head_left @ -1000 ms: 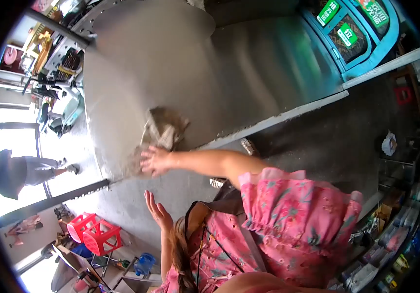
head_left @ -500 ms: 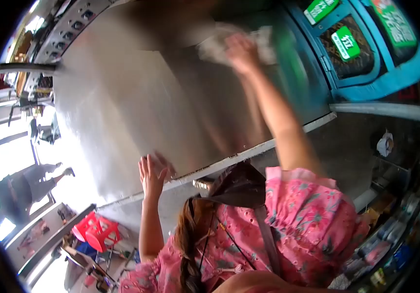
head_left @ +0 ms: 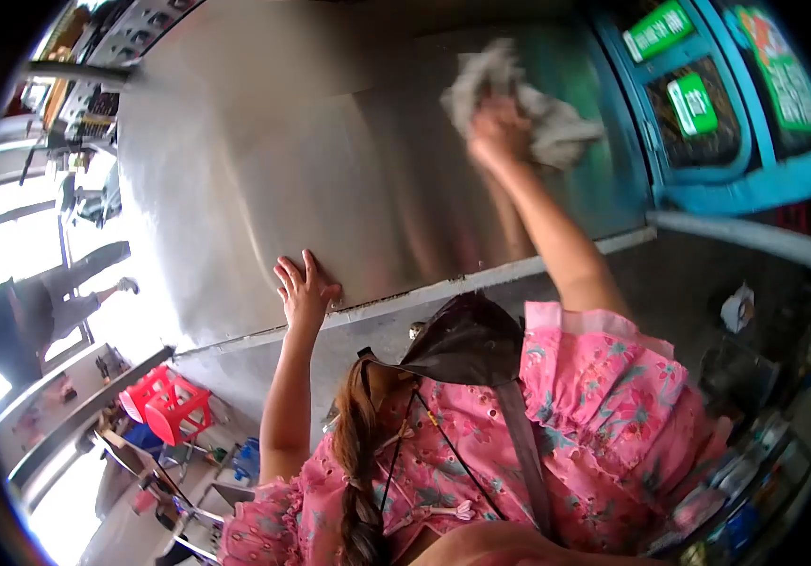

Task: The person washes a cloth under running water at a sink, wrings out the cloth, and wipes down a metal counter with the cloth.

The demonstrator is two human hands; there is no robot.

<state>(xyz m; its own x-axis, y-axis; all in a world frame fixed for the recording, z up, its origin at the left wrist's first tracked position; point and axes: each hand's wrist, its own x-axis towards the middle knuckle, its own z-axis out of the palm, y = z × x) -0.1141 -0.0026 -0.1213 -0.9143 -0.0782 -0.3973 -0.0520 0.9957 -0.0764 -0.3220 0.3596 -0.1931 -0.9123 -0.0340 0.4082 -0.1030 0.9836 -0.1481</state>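
A broad stainless steel surface (head_left: 302, 179) lies in front of me. Pressed on its far right part is a crumpled greyish-white cloth (head_left: 561, 127), partly blurred, with my right hand (head_left: 500, 132) closed over it. The fingers sink into the folds and are partly hidden. My left hand (head_left: 306, 294) rests at the near edge of the metal, its fingers spread and holding nothing. Dim reflections show on the steel between the two hands.
Blue-framed doors (head_left: 707, 179) with green stickers stand at the right end. Control knobs (head_left: 141, 38) line the far left. A red stool (head_left: 174, 406) and a person (head_left: 33, 311) are on the left. Shelves with assorted items (head_left: 736, 500) stand lower right.
My right hand has moved slightly right with the cloth, whose folds now spread wider. My left hand stays by the near edge, fingers further apart. The whole view has shifted a little.
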